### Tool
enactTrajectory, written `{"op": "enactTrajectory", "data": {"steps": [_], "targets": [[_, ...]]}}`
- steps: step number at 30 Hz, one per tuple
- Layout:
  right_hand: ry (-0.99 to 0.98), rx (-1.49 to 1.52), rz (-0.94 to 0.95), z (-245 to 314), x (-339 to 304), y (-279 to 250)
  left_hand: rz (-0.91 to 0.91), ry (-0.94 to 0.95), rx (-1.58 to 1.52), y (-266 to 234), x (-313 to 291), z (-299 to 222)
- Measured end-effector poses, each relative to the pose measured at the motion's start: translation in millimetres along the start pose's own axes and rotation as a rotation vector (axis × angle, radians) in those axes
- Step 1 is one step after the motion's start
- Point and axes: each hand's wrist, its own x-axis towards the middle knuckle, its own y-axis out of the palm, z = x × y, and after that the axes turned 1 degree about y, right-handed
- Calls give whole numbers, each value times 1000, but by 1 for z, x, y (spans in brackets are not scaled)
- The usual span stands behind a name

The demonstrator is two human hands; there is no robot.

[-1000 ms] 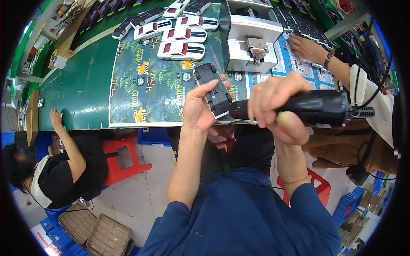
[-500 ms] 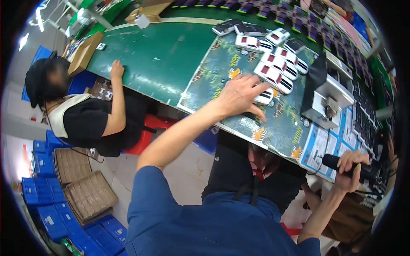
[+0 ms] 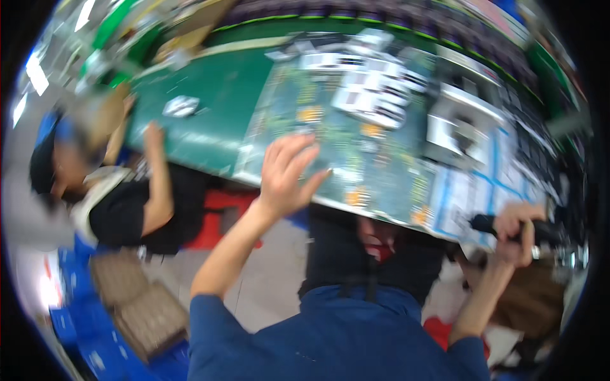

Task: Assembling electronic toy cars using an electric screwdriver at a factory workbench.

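Observation:
My left hand (image 3: 289,170) hovers over the near left part of the patterned mat (image 3: 343,168), fingers apart and nothing visible in it. At the right, my right hand (image 3: 516,233) wraps round a black electric screwdriver (image 3: 483,223), its narrower end pointing left. White toy cars (image 3: 370,95) with dark stripes stand clustered at the back of the mat, with some dark cars (image 3: 324,44) behind. Out on the green bench (image 3: 216,136) lies a white, blurred object (image 3: 181,106), possibly a toy car. Motion smears the whole view.
A grey-white box-like fixture (image 3: 460,127) stands right of the cars, beside a blue and white printed sheet (image 3: 473,197). A co-worker (image 3: 127,197) sits at the left with both arms at the bench. Blue crates (image 3: 89,336) and brown trays (image 3: 149,317) lie at lower left.
My left hand has moved left, off the near white car, which no longer shows there. A white object now lies farther left on the bench. My right hand keeps its grip; the view has shifted.

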Motion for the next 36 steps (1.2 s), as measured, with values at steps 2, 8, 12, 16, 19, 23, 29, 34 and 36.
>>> {"op": "enactTrajectory", "data": {"steps": [2, 8, 12, 16, 19, 23, 29, 34, 36], "targets": [[-59, 56, 78, 0, 10, 17, -41, 17, -266, 29, 14, -72], [-118, 49, 2, 44, -14, -14, 82, -284, -961, 177, 118, -225], [-108, 76, -25, 58, -26, -34, 48, -535, -717, 317, 178, -234], [-131, 91, -41, 72, -32, -55, 432, -801, -390, 344, 234, -232], [-90, 150, -36, 84, -34, -68, 531, -838, -351, 342, 249, -231], [-88, 168, -22, 84, -31, -69, 462, -881, -866, 345, 230, -212], [-260, 76, 3, 85, -22, -70, 148, -600, -1264, 258, 159, -238], [-393, 142, 0, 70, 19, -18, 138, -1041, -1549, 126, 88, -218], [-403, 112, -8, 52, 42, 19, 78, -1194, -1565, 115, 61, -189]]}}
